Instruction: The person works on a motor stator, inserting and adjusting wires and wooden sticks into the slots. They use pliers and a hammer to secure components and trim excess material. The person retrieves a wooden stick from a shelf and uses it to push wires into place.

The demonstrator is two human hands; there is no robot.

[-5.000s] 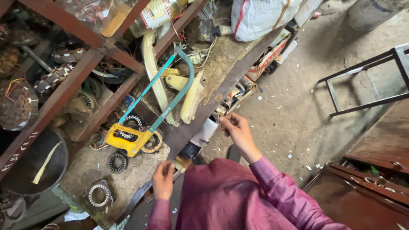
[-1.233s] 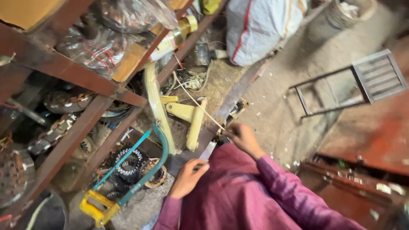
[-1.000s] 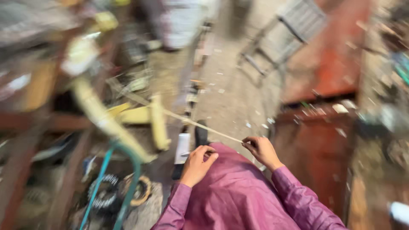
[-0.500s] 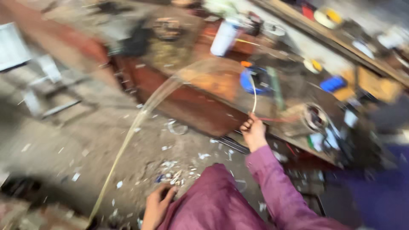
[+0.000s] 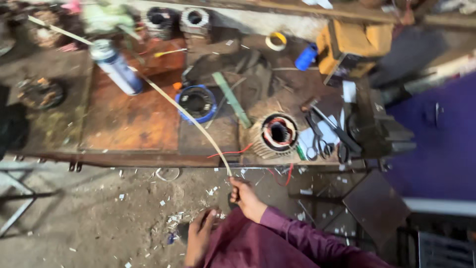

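Note:
My right hand [image 5: 245,197] grips the near end of a long thin pale strip [image 5: 188,115]. The strip rises from my fist and runs up and to the left across a rusty workbench [image 5: 124,124], out past a blue-and-white can [image 5: 116,67]. My left hand [image 5: 200,237] hangs lower, near my maroon shirt, fingers loosely curled with nothing visible in them. A motor stator with copper windings [image 5: 278,133] lies on the bench just beyond my right hand, with red wires trailing off the edge.
A blue ring-shaped stator [image 5: 197,101], scissors [image 5: 317,139], a tape roll [image 5: 275,40], a blue bottle [image 5: 305,57] and a yellow box [image 5: 353,43] sit on the bench. A person in purple [image 5: 436,144] stands at right. Scraps litter the floor [image 5: 114,213].
The view has swung from the rusty shelving round to the workbench. My right hand still holds the strip, which now stretches over the bench. My left hand has let go and dropped to my side.

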